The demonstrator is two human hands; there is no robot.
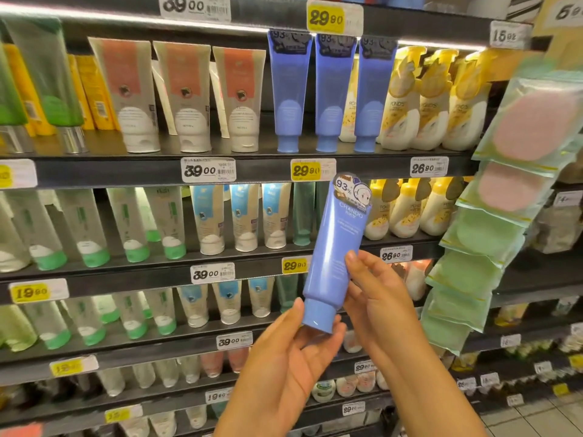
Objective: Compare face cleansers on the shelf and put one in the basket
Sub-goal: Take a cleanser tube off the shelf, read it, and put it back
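A blue face cleanser tube with a "93%" sticker stands cap-down and tilted in front of the shelves, held in both my hands. My left hand cups the blue cap from below, thumb on the left of the cap. My right hand grips the tube's lower right side, thumb tip on its front. Three matching blue tubes stand on the upper shelf under a 29.90 tag. No basket is in view.
Shelves hold white-and-orange tubes, green-capped tubes, blue-labelled white tubes and yellow pump bottles. A hanging strip of pink and green puff packets juts out at the right. Floor tiles show at bottom right.
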